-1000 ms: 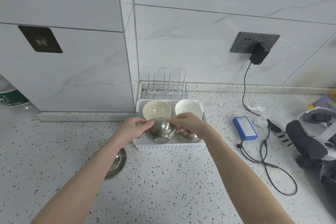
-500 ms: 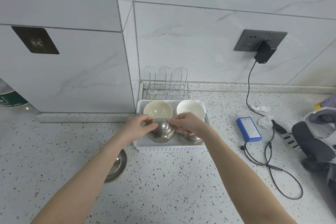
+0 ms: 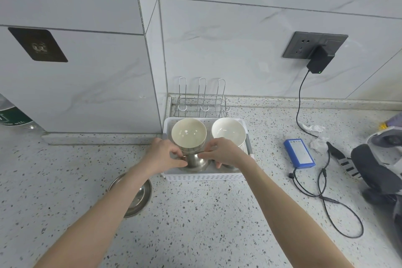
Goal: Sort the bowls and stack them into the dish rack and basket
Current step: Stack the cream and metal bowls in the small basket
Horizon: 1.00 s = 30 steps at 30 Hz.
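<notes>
The steel bowl (image 3: 195,160) sits upside down in the near-left corner of the white basket (image 3: 204,176), directly between both hands — left hand (image 3: 162,155) and right hand (image 3: 226,152) each pinch its sides, equally near; ceramic bowls lie just beyond.

Both hands, left hand (image 3: 162,154) and right hand (image 3: 225,152), pinch a shiny steel bowl (image 3: 194,161) inside the white plastic basket (image 3: 204,176); two cream ceramic bowls (image 3: 188,134) sit at its twelve o'clock.
</notes>
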Available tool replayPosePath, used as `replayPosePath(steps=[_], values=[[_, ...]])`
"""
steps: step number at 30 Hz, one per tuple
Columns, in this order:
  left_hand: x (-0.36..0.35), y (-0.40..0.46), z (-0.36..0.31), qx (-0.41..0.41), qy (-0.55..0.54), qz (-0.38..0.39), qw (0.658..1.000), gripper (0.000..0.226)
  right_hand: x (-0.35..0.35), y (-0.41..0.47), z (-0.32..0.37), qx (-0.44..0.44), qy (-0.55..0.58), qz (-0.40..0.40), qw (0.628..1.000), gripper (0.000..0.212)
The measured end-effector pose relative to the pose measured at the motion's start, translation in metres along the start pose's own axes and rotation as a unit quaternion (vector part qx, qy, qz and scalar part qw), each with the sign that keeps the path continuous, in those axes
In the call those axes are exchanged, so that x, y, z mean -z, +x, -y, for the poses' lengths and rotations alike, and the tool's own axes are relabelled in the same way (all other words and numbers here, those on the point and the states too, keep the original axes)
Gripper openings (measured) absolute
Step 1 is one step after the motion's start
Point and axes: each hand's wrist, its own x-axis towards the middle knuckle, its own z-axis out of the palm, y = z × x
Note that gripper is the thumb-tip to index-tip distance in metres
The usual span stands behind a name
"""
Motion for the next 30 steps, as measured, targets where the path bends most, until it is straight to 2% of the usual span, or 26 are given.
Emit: replayPosePath(steps=[8,13,17,20,23,26,28,30], values=[[-0.003,-0.003,-0.004,-0.04,0.128,-0.014,0.991,0.034,-0.002,-0.007,0.004,0.009,-0.104,0.023,0.994,0.023],[-0.004,-0.006,-0.001,-0.047,0.178,-0.027,0.983,0.039,-0.009,-0.013,0.008,0.01,-0.143,0.01,0.99,0.029],[-0.003,-0.012,0.003,-0.03,0.172,-0.031,0.984,0.035,-0.012,-0.023,0.01,0.028,-0.136,0.013,0.99,0.034],[0.0,-0.023,0.007,-0.016,0.11,-0.04,0.993,0.04,-0.013,-0.035,0.014,0.037,-0.129,-0.017,0.991,0.041],[0.01,-0.04,0.018,0.014,0.046,-0.072,0.996,0.039,-0.016,-0.047,0.018,0.033,-0.078,-0.105,0.991,0.04],[0.022,-0.064,0.042,0.055,-0.002,-0.148,0.987,0.034,-0.032,-0.061,0.025,0.064,-0.007,-0.175,0.982,0.03],[0.026,-0.084,0.066,0.115,-0.008,-0.201,0.973,0.035,-0.051,-0.068,0.031,0.077,0.013,-0.157,0.984,0.024],[0.028,-0.101,0.089,0.191,-0.002,-0.222,0.956,0.04,-0.076,-0.072,0.035,0.08,0.017,-0.102,0.991,0.025]])
